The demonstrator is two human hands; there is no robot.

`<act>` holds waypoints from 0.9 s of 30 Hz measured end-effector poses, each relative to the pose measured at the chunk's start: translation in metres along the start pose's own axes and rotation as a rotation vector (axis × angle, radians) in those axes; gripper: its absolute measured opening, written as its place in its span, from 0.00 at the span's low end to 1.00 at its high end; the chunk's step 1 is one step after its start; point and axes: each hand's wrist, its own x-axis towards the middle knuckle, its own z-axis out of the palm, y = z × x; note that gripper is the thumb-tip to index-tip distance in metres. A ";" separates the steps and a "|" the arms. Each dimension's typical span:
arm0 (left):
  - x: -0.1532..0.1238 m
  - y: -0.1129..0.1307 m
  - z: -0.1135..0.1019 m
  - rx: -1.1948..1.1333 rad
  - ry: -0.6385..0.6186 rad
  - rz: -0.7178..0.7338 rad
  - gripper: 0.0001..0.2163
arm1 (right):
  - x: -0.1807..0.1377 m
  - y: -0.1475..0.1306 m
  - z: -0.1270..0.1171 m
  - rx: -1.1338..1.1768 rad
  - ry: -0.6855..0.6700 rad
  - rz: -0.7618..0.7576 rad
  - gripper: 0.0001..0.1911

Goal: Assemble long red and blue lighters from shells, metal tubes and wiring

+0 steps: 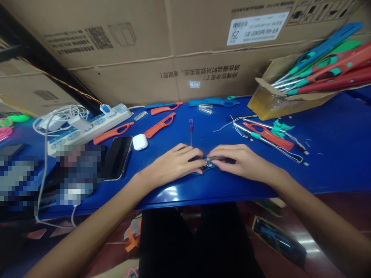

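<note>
Both my hands rest on the blue table (333, 154) near its front edge. My left hand (174, 164) and my right hand (243, 162) meet over a small teal and metal part (209, 163), fingers pinched on it from either side. Most of that part is hidden under my fingers. A small screwdriver (191, 129) with a purple handle lies just behind my hands.
Orange (160, 124) and blue (213, 102) plastic handles lie at the back. A red tool with wires (268, 136) sits right. A cardboard box (278, 102) of long tools stands far right. A phone (118, 157), white earbud case (140, 141) and power strip (87, 127) lie left.
</note>
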 end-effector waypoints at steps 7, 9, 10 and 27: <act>0.005 0.000 0.002 0.034 -0.038 0.031 0.13 | 0.000 0.001 0.001 -0.004 0.013 0.013 0.11; 0.006 0.001 0.002 0.014 -0.029 0.013 0.13 | 0.000 0.001 0.002 -0.003 0.017 0.018 0.11; 0.006 0.002 0.002 0.007 -0.026 0.006 0.13 | 0.000 0.001 0.002 -0.001 0.017 0.022 0.11; 0.004 -0.003 -0.010 -0.424 -0.047 -0.195 0.11 | 0.000 0.003 0.003 0.020 0.004 0.081 0.11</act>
